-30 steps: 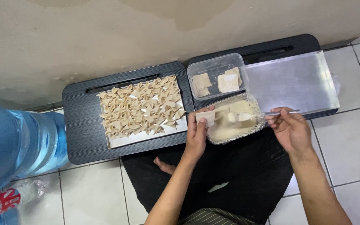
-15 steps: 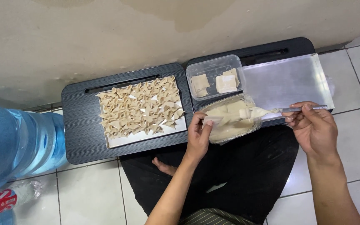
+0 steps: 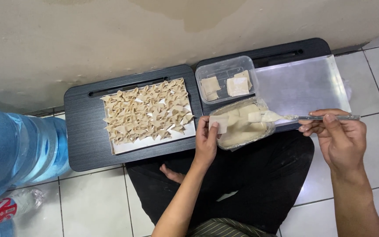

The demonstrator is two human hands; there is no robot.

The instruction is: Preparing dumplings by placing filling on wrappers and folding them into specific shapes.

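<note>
Over the filling tub [image 3: 242, 134], left hand [image 3: 205, 142] pinches a wrapper [image 3: 219, 124], right hand [image 3: 341, 140] grips a half-hidden spoon [image 3: 303, 117].

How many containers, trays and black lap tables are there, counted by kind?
Clear plastic containers: 2
Trays, one with folded dumplings and one bare metal: 2
Black lap tables: 2
Total: 6

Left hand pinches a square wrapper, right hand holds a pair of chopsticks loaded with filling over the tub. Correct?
Not quite. In the head view the right hand holds a metal spoon, not chopsticks. The rest stands: left hand pinches a square wrapper, filling over the tub.
</note>
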